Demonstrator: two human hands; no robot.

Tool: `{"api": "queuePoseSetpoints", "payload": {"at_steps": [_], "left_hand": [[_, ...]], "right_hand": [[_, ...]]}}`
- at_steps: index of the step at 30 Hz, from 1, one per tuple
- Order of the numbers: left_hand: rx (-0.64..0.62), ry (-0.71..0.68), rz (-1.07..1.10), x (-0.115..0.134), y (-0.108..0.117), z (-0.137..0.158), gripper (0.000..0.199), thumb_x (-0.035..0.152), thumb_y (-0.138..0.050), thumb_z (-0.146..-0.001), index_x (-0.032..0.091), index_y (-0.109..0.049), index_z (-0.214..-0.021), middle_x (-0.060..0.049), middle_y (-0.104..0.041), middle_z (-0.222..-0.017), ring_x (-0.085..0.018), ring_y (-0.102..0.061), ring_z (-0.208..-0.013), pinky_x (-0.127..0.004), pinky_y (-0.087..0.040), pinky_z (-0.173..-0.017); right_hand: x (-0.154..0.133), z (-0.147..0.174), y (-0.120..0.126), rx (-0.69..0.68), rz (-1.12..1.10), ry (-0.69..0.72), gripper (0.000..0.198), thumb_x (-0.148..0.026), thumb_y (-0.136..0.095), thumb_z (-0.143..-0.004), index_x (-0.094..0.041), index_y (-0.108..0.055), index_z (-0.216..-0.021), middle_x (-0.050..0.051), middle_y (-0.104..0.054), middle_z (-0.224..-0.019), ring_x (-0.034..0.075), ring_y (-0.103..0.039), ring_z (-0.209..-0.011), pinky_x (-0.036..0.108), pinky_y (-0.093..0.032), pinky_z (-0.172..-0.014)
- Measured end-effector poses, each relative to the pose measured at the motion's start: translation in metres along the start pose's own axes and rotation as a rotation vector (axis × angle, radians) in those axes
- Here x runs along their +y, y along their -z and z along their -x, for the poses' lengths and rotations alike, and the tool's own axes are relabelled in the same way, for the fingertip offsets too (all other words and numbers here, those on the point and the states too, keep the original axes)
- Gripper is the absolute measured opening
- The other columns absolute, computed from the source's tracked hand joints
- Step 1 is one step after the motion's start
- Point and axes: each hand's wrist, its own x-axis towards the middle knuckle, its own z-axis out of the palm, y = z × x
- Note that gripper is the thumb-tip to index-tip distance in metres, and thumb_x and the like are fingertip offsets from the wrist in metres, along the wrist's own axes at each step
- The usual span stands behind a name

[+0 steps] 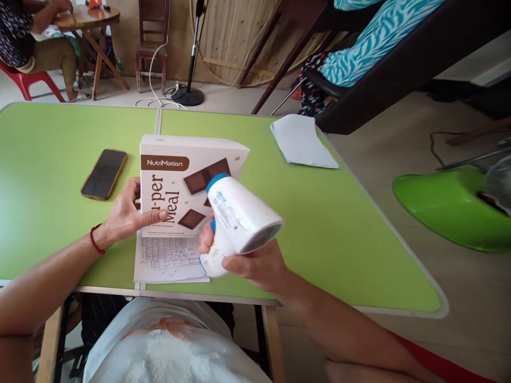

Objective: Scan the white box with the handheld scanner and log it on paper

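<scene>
While the left hand (131, 213) is clamped on a white cardboard box with brown chocolate pictures (178, 183), the right hand (257, 266) is closed around a white and blue plastic pistol-shaped device (243, 213).
The box is upright near the middle of the long green table with pale edging (331, 239), above a white handwritten paper (171, 260); thumb in front and fingers behind probably keep it steady. The device turns its blue end toward the printed face, perhaps for aiming, and covers part of it. A black brown-edged smartphone (104, 174) lies beyond the left hand; white loose paper (303, 141) lies well apart, at right.
</scene>
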Motion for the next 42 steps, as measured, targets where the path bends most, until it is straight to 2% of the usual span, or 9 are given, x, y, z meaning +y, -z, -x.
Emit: {"api": "queuePoseSetpoints", "payload": {"at_steps": [7,13,19,29,37,40,42], "left_hand": [[-0.031,0.062,-0.042,0.003,-0.004,0.002,0.078,0.055,-0.088,-0.062,0.014,-0.05,-0.117,-0.017,-0.063,-0.113,-0.035,-0.063,-0.101,-0.05,-0.055,-0.079],[-0.021,0.047,-0.029,0.001,-0.006,0.005,0.078,0.055,-0.088,-0.062,0.016,-0.049,-0.116,-0.016,-0.063,-0.114,-0.035,-0.062,-0.103,-0.049,-0.055,-0.078],[-0.032,0.022,-0.033,0.004,-0.006,0.005,0.076,0.052,-0.088,-0.064,0.017,-0.049,-0.117,-0.016,-0.063,-0.117,-0.036,-0.061,-0.107,-0.05,-0.054,-0.081],[-0.056,-0.041,0.003,0.003,-0.005,0.006,0.071,0.047,-0.09,-0.066,0.019,-0.051,-0.118,-0.014,-0.065,-0.116,-0.034,-0.064,-0.105,-0.046,-0.057,-0.078],[0.007,-0.078,-0.034,0.003,-0.004,0.004,0.072,0.049,-0.091,-0.063,0.018,-0.053,-0.116,-0.014,-0.066,-0.113,-0.034,-0.065,-0.104,-0.047,-0.058,-0.077],[0.031,-0.101,-0.009,0.001,-0.003,0.002,0.074,0.05,-0.091,-0.063,0.019,-0.052,-0.117,-0.014,-0.064,-0.114,-0.034,-0.065,-0.105,-0.048,-0.058,-0.079],[0.08,-0.141,-0.023,-0.003,-0.002,-0.002,0.074,0.051,-0.091,-0.063,0.02,-0.053,-0.118,-0.013,-0.061,-0.117,-0.034,-0.063,-0.108,-0.049,-0.058,-0.083]], "right_hand": [[0.004,-0.005,-0.007,0.079,-0.053,-0.069,0.033,-0.042,-0.086,-0.069,-0.021,-0.066,-0.084,0.003,-0.066,-0.076,0.015,-0.061,-0.068,0.032,-0.053,-0.059],[0.004,-0.004,-0.006,0.124,-0.031,-0.159,0.04,-0.046,-0.088,-0.065,-0.02,-0.068,-0.087,0.004,-0.067,-0.08,0.016,-0.063,-0.071,0.032,-0.055,-0.06],[0.005,-0.002,-0.006,0.104,0.012,-0.105,0.04,-0.048,-0.086,-0.067,-0.018,-0.068,-0.087,0.005,-0.069,-0.08,0.017,-0.064,-0.07,0.033,-0.057,-0.061],[0.005,0.0,-0.005,0.098,0.021,-0.047,0.033,-0.041,-0.086,-0.069,-0.019,-0.069,-0.086,0.005,-0.07,-0.078,0.017,-0.065,-0.068,0.033,-0.057,-0.06],[0.003,-0.002,-0.002,0.107,-0.004,-0.026,0.036,-0.039,-0.088,-0.066,-0.019,-0.067,-0.088,0.004,-0.071,-0.079,0.017,-0.067,-0.069,0.031,-0.058,-0.058],[0.005,-0.001,0.002,0.123,0.075,0.046,0.037,-0.04,-0.088,-0.066,-0.019,-0.068,-0.088,0.004,-0.07,-0.076,0.018,-0.066,-0.067,0.031,-0.056,-0.055],[0.008,-0.001,0.009,0.183,0.178,0.153,0.034,-0.041,-0.087,-0.067,-0.019,-0.069,-0.086,0.005,-0.07,-0.077,0.019,-0.065,-0.067,0.033,-0.056,-0.056]]}}
